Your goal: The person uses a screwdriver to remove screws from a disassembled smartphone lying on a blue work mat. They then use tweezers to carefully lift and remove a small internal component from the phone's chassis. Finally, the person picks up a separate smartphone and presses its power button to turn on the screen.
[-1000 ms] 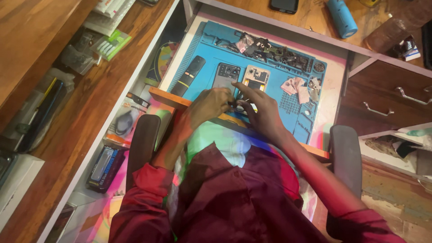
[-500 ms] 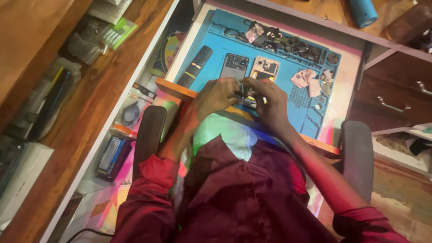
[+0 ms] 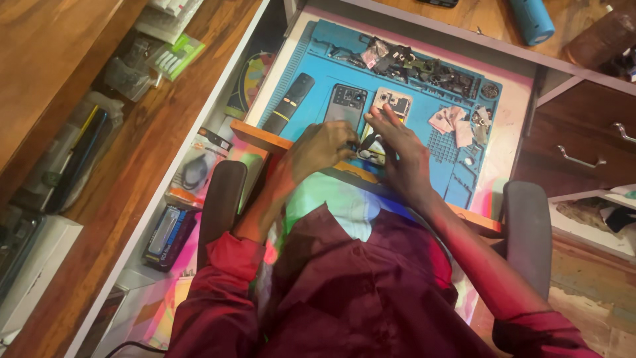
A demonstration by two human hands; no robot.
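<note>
While my left hand (image 3: 324, 147) pinches a small dark tool (image 3: 366, 142), right hand (image 3: 397, 149) lies flat, steadying the opened phone (image 3: 391, 106); mid-disassembly, next needs fine tip placement.

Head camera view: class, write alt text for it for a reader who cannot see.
Seen from above, a seated person's left hand and right hand meet over a small part at the near edge of a blue mat. A dark phone, an opened phone and a black remote lie on it.

left hand (image 3: 322, 147) curled, right hand (image 3: 401, 149) fingers extended
</note>
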